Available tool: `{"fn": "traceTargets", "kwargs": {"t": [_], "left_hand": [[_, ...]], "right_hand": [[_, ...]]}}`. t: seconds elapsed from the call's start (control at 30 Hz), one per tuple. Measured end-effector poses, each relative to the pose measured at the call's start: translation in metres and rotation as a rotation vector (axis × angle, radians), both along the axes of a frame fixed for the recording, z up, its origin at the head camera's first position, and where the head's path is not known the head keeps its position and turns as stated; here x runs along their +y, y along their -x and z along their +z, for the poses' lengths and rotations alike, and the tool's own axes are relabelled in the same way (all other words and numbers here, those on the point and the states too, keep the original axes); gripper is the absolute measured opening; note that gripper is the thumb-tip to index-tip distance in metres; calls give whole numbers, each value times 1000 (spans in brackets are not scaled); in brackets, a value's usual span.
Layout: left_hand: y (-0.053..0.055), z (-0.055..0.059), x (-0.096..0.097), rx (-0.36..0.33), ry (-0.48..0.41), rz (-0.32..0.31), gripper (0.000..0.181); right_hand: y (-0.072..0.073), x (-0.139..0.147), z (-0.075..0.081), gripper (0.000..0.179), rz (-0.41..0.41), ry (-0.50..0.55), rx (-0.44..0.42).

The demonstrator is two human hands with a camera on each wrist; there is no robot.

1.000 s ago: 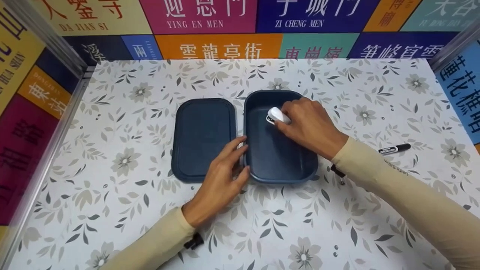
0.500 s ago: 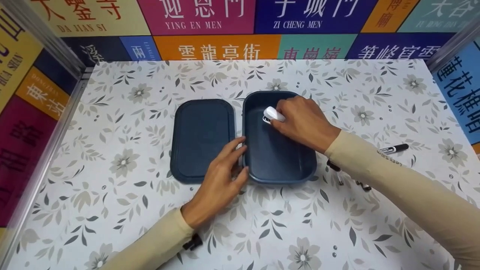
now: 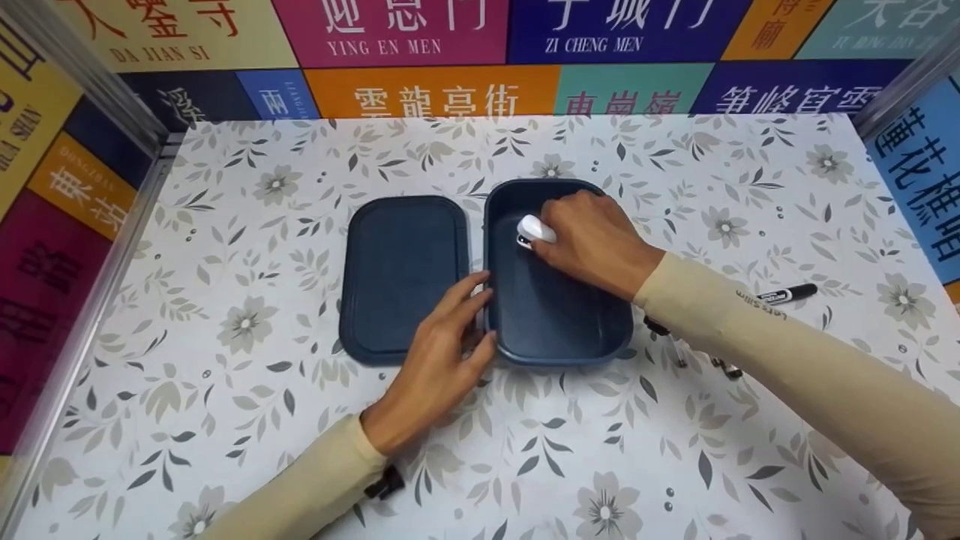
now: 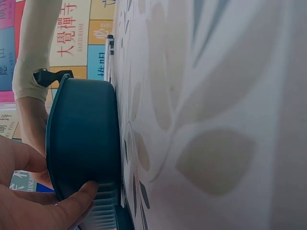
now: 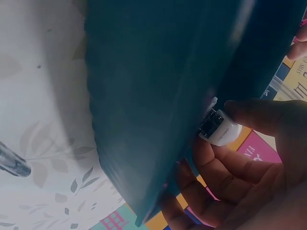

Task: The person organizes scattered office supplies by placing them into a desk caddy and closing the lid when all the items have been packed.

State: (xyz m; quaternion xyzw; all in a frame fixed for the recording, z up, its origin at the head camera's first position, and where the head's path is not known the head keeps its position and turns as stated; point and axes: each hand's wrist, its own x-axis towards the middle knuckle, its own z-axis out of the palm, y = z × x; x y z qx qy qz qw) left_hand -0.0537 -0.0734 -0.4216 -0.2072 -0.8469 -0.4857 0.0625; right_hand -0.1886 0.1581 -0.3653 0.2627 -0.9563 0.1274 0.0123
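Observation:
A small white stapler [image 3: 536, 229] is pinched between the thumb and fingers of my right hand [image 3: 596, 234]. That hand reaches into a dark blue open box [image 3: 559, 322], above its floor near the far left part. In the right wrist view the stapler [image 5: 221, 129] shows its black metal front end. My left hand [image 3: 439, 352] rests its fingertips along the box's left wall, fingers loosely bent. The left wrist view has the fingers and thumb touching the outside of the box [image 4: 84, 129]. The matching lid [image 3: 405, 277] lies flat just left of the box.
A black and white marker [image 3: 787, 294] lies right of the box, beyond the right forearm. Small items [image 3: 726, 367], partly hidden by that sleeve, lie nearer; their kind is unclear. Printed panels [image 3: 435, 94] stand behind the flower-patterned table [image 3: 600, 450].
My right hand has moved slightly to the left inside the box, with the stapler still in its fingers. The left hand, box and lid have stayed in place.

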Motion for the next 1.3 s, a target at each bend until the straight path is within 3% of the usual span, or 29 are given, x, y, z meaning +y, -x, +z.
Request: {"fn": "traceTargets", "kwargs": {"t": [0.5,0.77,1.3], "left_hand": [[1,-1,1,-12,13,-4,52],[1,-1,0,-23,4,-20,52],[0,0,0,-4,13,-16,51]], "right_hand": [[13,-7,-5,26,-20,-25,-26],[16,-8,-8,24,-10,-20,-30],[17,-14,-9,24,-25,-111,-88]]}}
